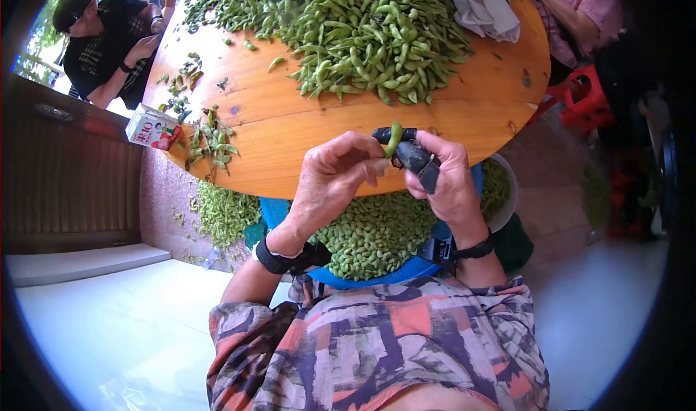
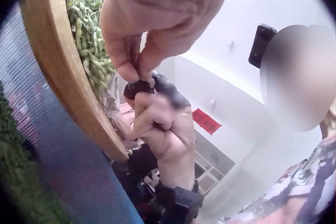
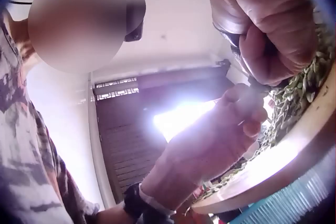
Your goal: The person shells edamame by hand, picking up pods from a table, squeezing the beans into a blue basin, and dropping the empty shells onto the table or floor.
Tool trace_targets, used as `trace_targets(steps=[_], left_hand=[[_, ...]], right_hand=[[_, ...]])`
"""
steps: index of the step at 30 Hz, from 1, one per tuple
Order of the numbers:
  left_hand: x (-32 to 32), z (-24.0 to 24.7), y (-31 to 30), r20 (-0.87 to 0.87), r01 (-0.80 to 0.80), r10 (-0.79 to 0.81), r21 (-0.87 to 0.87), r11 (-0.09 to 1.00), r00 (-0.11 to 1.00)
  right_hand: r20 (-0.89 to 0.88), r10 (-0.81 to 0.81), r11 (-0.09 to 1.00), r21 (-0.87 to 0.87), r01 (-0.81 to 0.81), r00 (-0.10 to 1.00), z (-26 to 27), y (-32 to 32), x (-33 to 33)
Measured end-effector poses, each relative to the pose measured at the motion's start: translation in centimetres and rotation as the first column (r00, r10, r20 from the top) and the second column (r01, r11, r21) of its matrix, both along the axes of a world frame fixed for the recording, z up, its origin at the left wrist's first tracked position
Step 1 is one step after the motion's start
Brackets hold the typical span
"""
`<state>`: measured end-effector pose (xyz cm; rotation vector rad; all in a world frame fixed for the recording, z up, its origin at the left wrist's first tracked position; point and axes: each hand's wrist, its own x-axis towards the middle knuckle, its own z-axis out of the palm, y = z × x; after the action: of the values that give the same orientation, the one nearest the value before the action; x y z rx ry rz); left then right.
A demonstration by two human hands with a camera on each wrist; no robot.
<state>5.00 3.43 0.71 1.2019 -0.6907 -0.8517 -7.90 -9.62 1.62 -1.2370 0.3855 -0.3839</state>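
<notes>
A green soybean pod (image 1: 394, 140) is held upright between both hands near the table's front edge. My left hand (image 1: 337, 168) pinches its lower end between thumb and fingertips. My right hand (image 1: 448, 175), with black coverings on the thumb and a finger, grips the pod from the other side. In the left wrist view the left hand (image 2: 165, 19) meets the black-covered fingers, which hide the pod. Below the hands, a blue basin (image 1: 344, 283) holds many shelled green beans (image 1: 373, 237). A large heap of pods (image 1: 377, 41) lies on the wooden table (image 1: 254, 143).
Leaves and pods (image 1: 212, 143) lie at the table's left, beside a white carton (image 1: 151, 130). A grey cloth (image 1: 482, 9) rests on the heap. Green pieces (image 1: 225, 212) cover some floor at left. A pale-rimmed basin (image 1: 513, 186) and red stool (image 1: 587, 99) stand right. Another person (image 1: 109, 41) sits at left.
</notes>
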Motion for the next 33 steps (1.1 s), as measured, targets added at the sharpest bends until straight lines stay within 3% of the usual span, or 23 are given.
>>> trace_targets(steps=[4, 6, 7, 9, 13, 16, 18, 21, 24, 28, 31, 32, 33], left_hand=[[-0.6, -0.3, -0.3, -0.084, -0.023, 0.019, -0.046, 0.999, 0.996], [-1.1, -0.1, -0.3, -0.066, -0.074, 0.071, -0.03, 0.997, 0.995], [-1.2, -0.2, -0.3, -0.067, -0.073, 0.071, -0.029, 0.997, 0.995], [-1.3, -0.5, -0.1, 0.129, -0.055, 0.054, 0.005, 0.998, 0.99], [-1.3, -0.7, 0.2, 0.253, -0.022, 0.014, 0.027, 0.999, 0.967], [-1.3, -0.6, 0.3, 0.35, 0.003, -0.021, 0.052, 0.999, 0.937], [-1.4, 0.0, 0.4, 0.532, -0.019, -0.048, 0.12, 0.993, 0.845], [-1.6, 0.0, 0.4, 0.517, -0.024, -0.039, 0.114, 0.993, 0.855], [-1.5, -0.5, 0.6, 0.522, -0.038, -0.031, 0.122, 0.992, 0.852], [-1.9, 0.2, 0.7, 0.574, -0.023, -0.078, 0.166, 0.986, 0.815], [-2.0, -0.7, 0.8, 0.506, 0.036, -0.052, 0.042, 0.998, 0.861], [-2.0, -0.7, 1.1, 0.19, 0.084, -0.089, 0.031, 0.996, 0.978], [-2.1, -0.7, 1.4, -0.146, 0.126, -0.124, 0.005, 0.992, 0.982]], right_hand=[[-0.041, 0.026, 0.999, 0.024, -0.025, 0.999, 0.1, 0.2, -0.7], [0.056, 0.102, 0.974, 0.196, -0.111, 0.993, 0.0, 0.0, -1.0], [0.056, 0.102, 0.974, 0.197, -0.111, 0.993, -0.3, -0.2, -1.2], [0.09, 0.119, 0.967, 0.216, -0.136, 0.989, -1.1, -0.5, -1.5], [0.083, 0.079, 0.964, 0.248, -0.098, 0.993, -0.5, -0.7, -1.9], [0.019, 0.092, 0.984, 0.154, -0.093, 0.996, -0.3, -0.7, -2.2], [-0.01, 0.066, 0.982, 0.177, -0.063, 0.998, -0.2, -0.7, -2.3], [-0.059, 0.127, 0.99, 0.071, -0.123, 0.99, -0.4, -1.1, -2.7], [-0.011, 0.187, 0.974, 0.132, -0.184, 0.982, -0.2, -1.2, -3.0], [-0.079, 0.158, 0.986, 0.057, -0.154, 0.984, -0.2, -0.9, -3.1], [-0.075, 0.108, 0.994, 0.022, -0.107, 0.991, -0.1, -0.7, -3.1], [-0.009, 0.126, 0.979, 0.165, -0.123, 0.992, -0.5, -0.8, -3.3], [0.06, 0.135, 0.942, 0.303, -0.146, 0.989, -0.8, -0.8, -3.4]])
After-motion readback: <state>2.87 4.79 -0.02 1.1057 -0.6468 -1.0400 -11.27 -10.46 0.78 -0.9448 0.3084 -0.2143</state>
